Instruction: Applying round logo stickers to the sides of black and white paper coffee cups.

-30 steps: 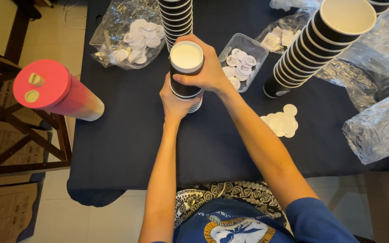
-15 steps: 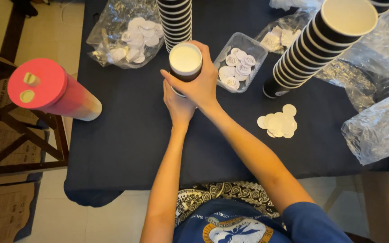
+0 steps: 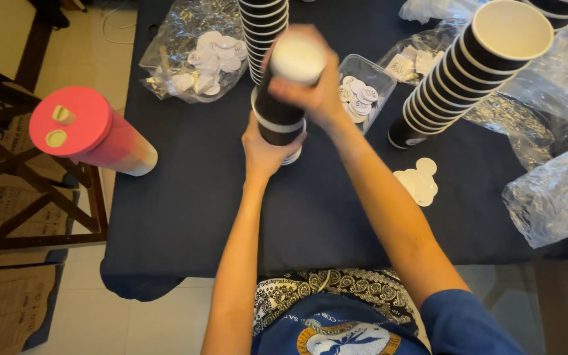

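Your right hand (image 3: 313,92) is closed over the top of a dark paper cup (image 3: 277,115), fingers curled around its rim and the white lid (image 3: 297,59) seated on it. Your left hand (image 3: 264,148) is wrapped around the lower part of the same cup from beneath, at about 6 o'clock from the right hand. The cup sits just above the dark tablecloth (image 3: 198,197), near the middle of the far half of the table; whether its base touches the cloth cannot be told.

The cup looks light and thin-walled, so it will likely dent if you squeeze the middle. The rolled rim and the base are the stiffer places to hold, and the lid is probably a snug press fit that needs even pressure around the edge.

At 12 o'clock, just behind the cup, stands a tall stack of cups (image 3: 262,33). At 1 o'clock a clear tub of white lids (image 3: 363,92) lies just beside your right hand. At 3 o'clock a leaning stack of cups (image 3: 468,72) rises, with loose white lids (image 3: 419,181) near its foot. At 11 o'clock a plastic bag of lids (image 3: 198,56) rests, and at 9 o'clock, well apart, a pink tube (image 3: 87,131).
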